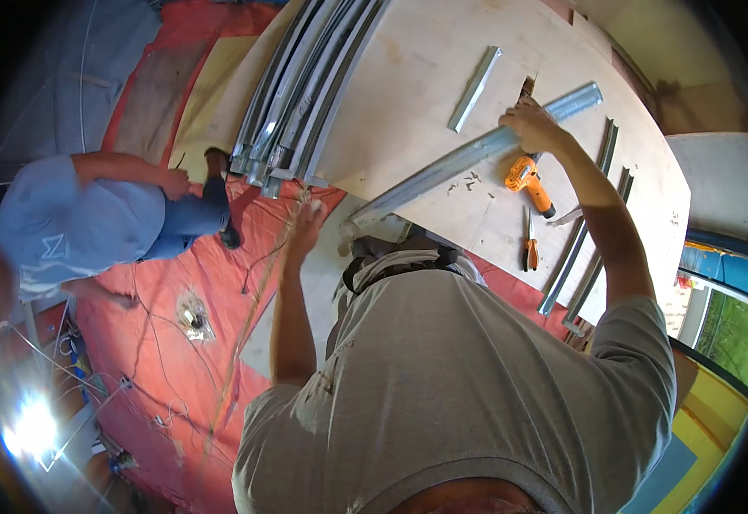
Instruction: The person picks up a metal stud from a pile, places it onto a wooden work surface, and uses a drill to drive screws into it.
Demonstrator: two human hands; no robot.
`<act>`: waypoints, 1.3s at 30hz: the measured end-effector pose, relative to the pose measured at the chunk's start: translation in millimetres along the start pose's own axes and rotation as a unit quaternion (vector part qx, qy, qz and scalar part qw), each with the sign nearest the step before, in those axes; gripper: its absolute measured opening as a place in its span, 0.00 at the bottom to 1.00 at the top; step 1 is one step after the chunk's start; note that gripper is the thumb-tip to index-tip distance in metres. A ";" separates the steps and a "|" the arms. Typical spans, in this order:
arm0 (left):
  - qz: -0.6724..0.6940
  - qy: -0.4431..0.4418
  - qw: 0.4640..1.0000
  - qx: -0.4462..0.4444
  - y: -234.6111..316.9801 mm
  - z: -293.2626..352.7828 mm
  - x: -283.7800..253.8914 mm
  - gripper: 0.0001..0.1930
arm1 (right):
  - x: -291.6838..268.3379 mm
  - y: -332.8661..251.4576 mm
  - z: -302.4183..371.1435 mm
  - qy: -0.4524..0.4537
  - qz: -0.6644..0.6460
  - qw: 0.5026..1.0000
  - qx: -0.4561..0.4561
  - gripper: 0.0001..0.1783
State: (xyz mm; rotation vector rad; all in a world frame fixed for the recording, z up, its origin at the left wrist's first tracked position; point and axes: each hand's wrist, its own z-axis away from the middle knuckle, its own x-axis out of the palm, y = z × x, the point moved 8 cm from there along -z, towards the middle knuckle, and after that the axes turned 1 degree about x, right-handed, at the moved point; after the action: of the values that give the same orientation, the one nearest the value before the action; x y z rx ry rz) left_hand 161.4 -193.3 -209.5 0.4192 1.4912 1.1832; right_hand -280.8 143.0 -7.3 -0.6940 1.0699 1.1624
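My right hand (pixel 535 125) is closed on a long galvanized metal profile (pixel 455 158), which lies slantwise over the board tabletop (pixel 391 111). The profile's near left end juts past the board's edge. My left hand (pixel 307 224) is off the board, its fingers stretched out near the ends of a stack of metal profiles (pixel 292 94); no held thing shows in it. Below my right hand lies an orange cordless drill (pixel 524 175), partly behind my wrist. Nearer to me are snips with orange handles (pixel 531 254).
A short profile piece (pixel 476 89) lies on the board's far side. Dark profiles (pixel 581 248) lie at the right, small metal scraps (pixel 468 182) in the middle. A co-worker (pixel 91 210) bends at the left over red floor sheeting (pixel 160 377) crossed by cables. A bright lamp (pixel 31 428) shines lower left.
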 end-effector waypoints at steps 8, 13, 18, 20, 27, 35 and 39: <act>0.440 -0.026 0.816 -0.373 4.6 49.3 139.3 0.30 | 5.4 35.8 -142.8 0.003 0.115 0.991 -0.067 0.31; 0.508 0.029 0.791 -0.340 1.5 49.3 168.2 0.31 | 29.2 37.6 -246.7 0.060 0.142 0.986 -0.060 0.31; 0.480 0.056 0.807 -0.339 19.9 16.9 185.4 0.31 | 88.7 107.5 -276.5 0.091 0.069 0.993 0.015 0.30; 0.460 0.078 0.811 -0.354 8.1 31.1 172.7 0.31 | 64.6 62.0 -275.8 0.087 0.024 0.995 0.034 0.28; 0.412 0.056 0.830 -0.372 5.8 20.7 172.9 0.28 | 86.4 118.6 -87.5 0.199 -0.214 0.930 0.223 0.26; 0.391 0.023 0.839 -0.378 18.7 13.0 163.0 0.28 | 252.5 142.3 162.5 -0.035 -0.283 0.905 0.315 0.43; 0.364 0.019 0.839 -0.403 15.5 12.7 154.5 0.26 | 273.2 95.6 156.2 0.005 -0.354 0.878 0.322 0.37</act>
State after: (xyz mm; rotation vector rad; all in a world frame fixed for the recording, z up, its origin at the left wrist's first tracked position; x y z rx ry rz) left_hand 120.1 -59.1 -277.0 0.3726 0.7131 2.2939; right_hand -316.2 411.3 -194.3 -0.4815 0.9979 0.1402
